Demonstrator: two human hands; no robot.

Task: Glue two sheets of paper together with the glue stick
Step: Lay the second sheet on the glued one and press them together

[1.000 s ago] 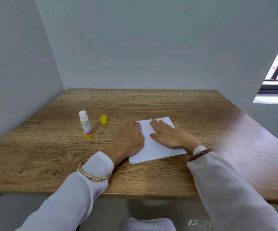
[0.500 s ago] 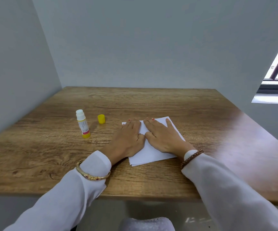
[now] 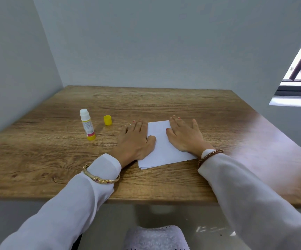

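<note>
Wooden table (image 3: 164, 105) is carrying stacked white paper sheets (image 3: 161, 147), both flat, unclenched hands pressing them, left hand (image 3: 137, 141) nearer the uncapped glue stick (image 3: 87, 125) standing upright leftward, right hand (image 3: 185, 137) farther away.

The paper (image 3: 164, 147) is white, the table (image 3: 164, 103) brown wood-grain. The glue stick (image 3: 87, 126) is white and yellow; its cap (image 3: 107, 120) is yellow.

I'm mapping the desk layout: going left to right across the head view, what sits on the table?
Glue stick → yellow cap → left hand → paper → right hand.
</note>
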